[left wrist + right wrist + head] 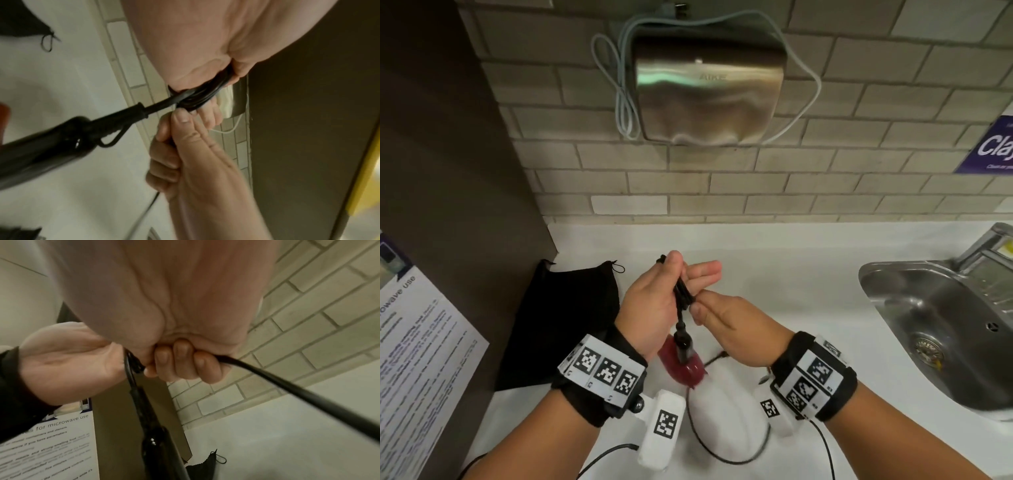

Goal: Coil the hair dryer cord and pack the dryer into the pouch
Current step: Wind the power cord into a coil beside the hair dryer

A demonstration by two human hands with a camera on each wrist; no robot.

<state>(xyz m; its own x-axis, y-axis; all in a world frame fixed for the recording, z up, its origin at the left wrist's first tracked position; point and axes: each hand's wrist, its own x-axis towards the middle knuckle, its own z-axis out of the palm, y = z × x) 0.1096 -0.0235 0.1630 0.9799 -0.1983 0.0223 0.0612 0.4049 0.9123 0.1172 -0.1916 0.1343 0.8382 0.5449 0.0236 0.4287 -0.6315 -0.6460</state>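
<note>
Cord coils pinched in left hand, right hand gripping cord, plug hidden.

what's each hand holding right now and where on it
Left hand grips the coiled cord loops; the dryer hangs below. Right hand grips the loose cord.

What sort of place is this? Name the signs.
Probably a shared kitchenette or pantry: a steel sink set in a white counter, a notice about microwave use, and a wall-mounted steel hand dryer on tiled wall.

notice reads "for microwave use"; purple sign shows "cla"; wall dryer's brand blurred
</note>
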